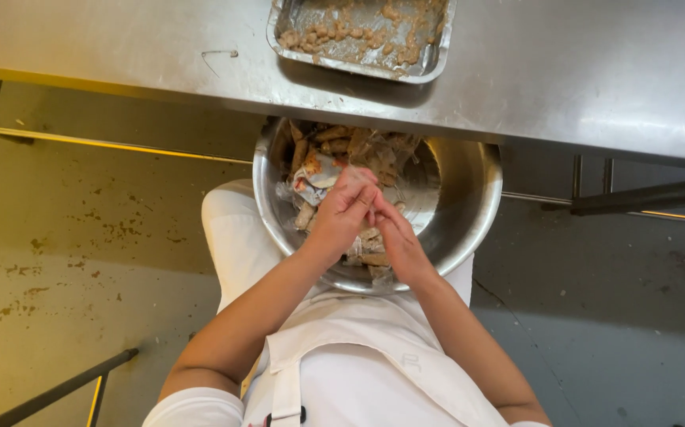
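Both hands meet over the round steel bowl (469, 198) on the lap: left hand (341, 215) and right hand (394, 241) pinch one small pale piece (371, 215) between touching fingertips, equally near. Below lie crumpled clear wrappers and tan stick-shaped pieces (331, 146). Beyond, on the steel table (596, 71), a rectangular metal tray (429, 67) holds beige lumps.
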